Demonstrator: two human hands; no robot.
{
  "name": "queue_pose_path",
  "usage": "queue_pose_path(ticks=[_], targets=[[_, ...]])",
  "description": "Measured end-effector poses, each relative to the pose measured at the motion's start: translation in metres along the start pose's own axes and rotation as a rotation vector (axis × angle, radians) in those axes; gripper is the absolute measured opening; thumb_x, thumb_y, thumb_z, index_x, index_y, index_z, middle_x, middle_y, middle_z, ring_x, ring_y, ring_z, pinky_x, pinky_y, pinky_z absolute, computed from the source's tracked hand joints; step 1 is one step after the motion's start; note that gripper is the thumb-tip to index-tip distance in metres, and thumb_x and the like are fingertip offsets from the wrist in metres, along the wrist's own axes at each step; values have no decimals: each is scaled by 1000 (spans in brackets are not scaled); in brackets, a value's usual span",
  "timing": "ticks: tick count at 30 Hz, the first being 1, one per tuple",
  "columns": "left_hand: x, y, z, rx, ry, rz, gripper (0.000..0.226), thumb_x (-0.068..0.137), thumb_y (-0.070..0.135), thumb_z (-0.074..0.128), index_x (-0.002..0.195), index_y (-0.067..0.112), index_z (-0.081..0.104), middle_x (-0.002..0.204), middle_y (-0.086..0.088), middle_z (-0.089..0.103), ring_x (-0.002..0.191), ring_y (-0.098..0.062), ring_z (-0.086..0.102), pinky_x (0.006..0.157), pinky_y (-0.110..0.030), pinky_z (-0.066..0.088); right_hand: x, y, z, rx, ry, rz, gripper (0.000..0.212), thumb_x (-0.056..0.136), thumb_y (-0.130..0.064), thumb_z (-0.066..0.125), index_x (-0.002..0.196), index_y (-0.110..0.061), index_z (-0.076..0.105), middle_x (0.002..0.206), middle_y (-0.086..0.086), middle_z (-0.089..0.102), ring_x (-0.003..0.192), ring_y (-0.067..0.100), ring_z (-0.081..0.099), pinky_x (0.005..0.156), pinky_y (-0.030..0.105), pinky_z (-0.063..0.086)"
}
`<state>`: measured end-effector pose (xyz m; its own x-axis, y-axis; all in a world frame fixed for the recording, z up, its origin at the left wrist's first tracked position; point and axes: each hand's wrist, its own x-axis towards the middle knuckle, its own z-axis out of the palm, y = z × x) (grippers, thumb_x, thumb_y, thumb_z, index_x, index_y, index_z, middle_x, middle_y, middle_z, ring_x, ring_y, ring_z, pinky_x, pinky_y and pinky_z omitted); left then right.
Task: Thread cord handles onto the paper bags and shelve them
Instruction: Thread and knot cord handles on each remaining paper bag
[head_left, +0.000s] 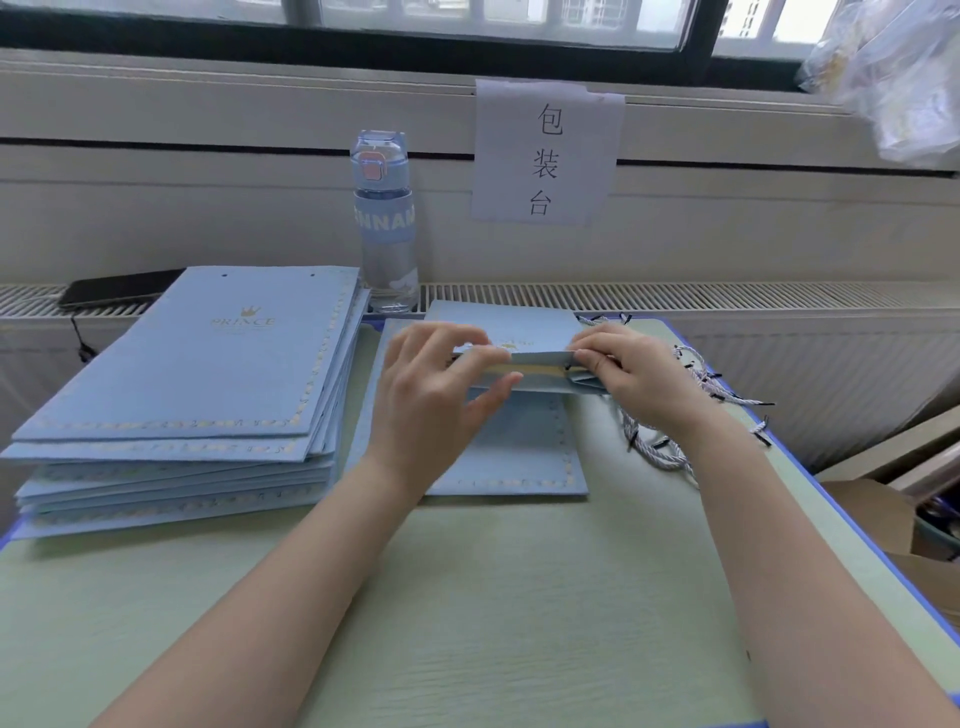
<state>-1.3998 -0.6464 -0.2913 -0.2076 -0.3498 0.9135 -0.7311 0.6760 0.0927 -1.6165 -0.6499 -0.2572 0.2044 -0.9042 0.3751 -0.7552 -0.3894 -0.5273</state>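
Note:
A light blue paper bag (524, 332) is lifted above the table centre, its mouth edge facing me. My left hand (436, 395) grips the left part of that edge, thumb underneath and fingers on top. My right hand (631, 379) pinches the right end of the same edge. Another flat blue bag (514, 457) lies on the table under my hands. A pile of white-and-grey cord handles (691, 415) with black tips lies just right of my right hand. A tall stack of flat blue bags (208, 379) sits at the left.
A clear blue water bottle (385, 223) stands at the table's back edge by the radiator grille. A black phone (117, 291) lies on the sill at back left. A paper sign (545, 153) hangs on the wall. Cardboard boxes (883, 514) sit off the green table's (519, 597) right side.

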Motion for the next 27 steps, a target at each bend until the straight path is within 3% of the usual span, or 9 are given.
queue_pose_path(ticks=[2, 6, 11, 15, 18, 21, 23, 27], targets=[[-1, 11, 3, 22, -38, 9, 13, 85, 30, 68, 83, 18, 73, 82, 4, 67, 80, -20, 57, 78, -31, 38, -1, -9, 6, 86, 11, 11, 15, 92, -8, 58, 97, -8, 72, 80, -4, 64, 73, 7, 57, 66, 6, 38], [-9, 11, 8, 21, -177, -133, 25, 83, 41, 59, 79, 23, 75, 74, 8, 67, 75, -23, 57, 75, -30, 31, -5, -27, 16, 317, 28, 53, 18, 86, -7, 65, 99, -17, 71, 73, -6, 63, 54, -6, 53, 61, 6, 39], [-6, 13, 4, 23, -210, -236, 27, 81, 42, 55, 78, 24, 76, 71, 10, 68, 74, -23, 57, 74, -28, 26, -4, -33, 21, 408, 49, 76, 19, 84, -8, 68, 88, -27, 68, 73, -4, 66, 57, -4, 55, 63, 10, 43], [-8, 13, 5, 22, -195, -270, 26, 85, 36, 53, 84, 19, 73, 78, 5, 66, 78, -22, 60, 74, -31, 34, -5, -34, 22, 419, 56, 63, 18, 83, -12, 71, 82, -30, 69, 80, -1, 72, 70, 3, 63, 70, 14, 49], [-9, 9, 5, -8, -148, -292, 21, 83, 34, 59, 87, 15, 67, 82, 1, 63, 79, -23, 57, 72, -33, 42, -5, -35, 22, 334, 66, 31, 14, 82, -14, 72, 80, -28, 71, 77, -8, 71, 70, -2, 62, 69, 12, 46], [-8, -1, 4, 42, -142, -288, 27, 77, 30, 69, 95, 14, 59, 92, -3, 60, 87, -21, 48, 76, -29, 37, -6, -37, 20, 427, 55, 59, 12, 81, -10, 73, 82, -22, 73, 74, -11, 70, 66, -6, 61, 67, 7, 44], [-9, -8, 4, 63, -208, -266, 23, 80, 31, 66, 96, 15, 65, 95, -1, 64, 91, -24, 54, 81, -32, 37, -6, -37, 19, 511, 50, 93, 13, 80, -6, 73, 83, -19, 73, 74, -10, 70, 65, -6, 62, 66, 6, 44], [-11, -13, 1, 52, -271, -291, 26, 86, 36, 53, 83, 20, 72, 79, 6, 71, 76, -23, 64, 80, -30, 32, -6, -33, 20, 582, -61, 168, 14, 79, -5, 74, 84, -18, 74, 82, -1, 73, 75, 3, 67, 74, 13, 50]])
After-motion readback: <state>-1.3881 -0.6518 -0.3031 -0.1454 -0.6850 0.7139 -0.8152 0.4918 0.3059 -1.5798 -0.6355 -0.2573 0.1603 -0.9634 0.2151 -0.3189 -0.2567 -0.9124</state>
